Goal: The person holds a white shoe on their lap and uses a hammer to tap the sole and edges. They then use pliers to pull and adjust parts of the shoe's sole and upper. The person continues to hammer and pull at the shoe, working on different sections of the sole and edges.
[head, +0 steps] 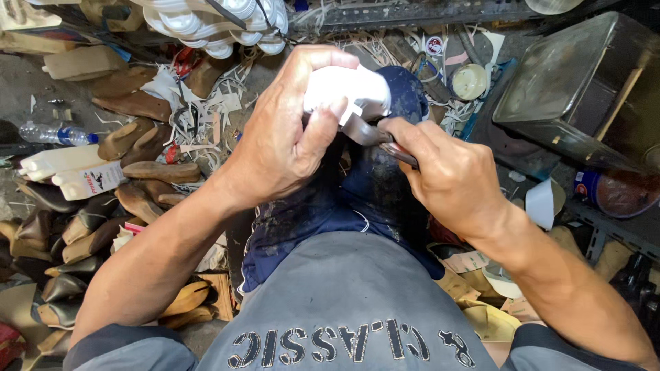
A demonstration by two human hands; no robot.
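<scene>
My left hand point(289, 130) is clamped around a white shoe piece point(347, 89) over my knee point(385, 172); my right hand point(450, 175) grips pliers point(375, 134) whose tip touches its edge.

**Little free room around our hands**

We find the floor point(27, 89) crowded along its left edge: wooden shoe lasts point(141, 175), a plastic bottle point(51, 132) and white cartons point(75, 175) block any low pass. At the right edge a metal tray point(570, 75) and a blue tin point(605, 192) stand in the way. Only our lap point(330, 213), between both forearms, lies open.
</scene>
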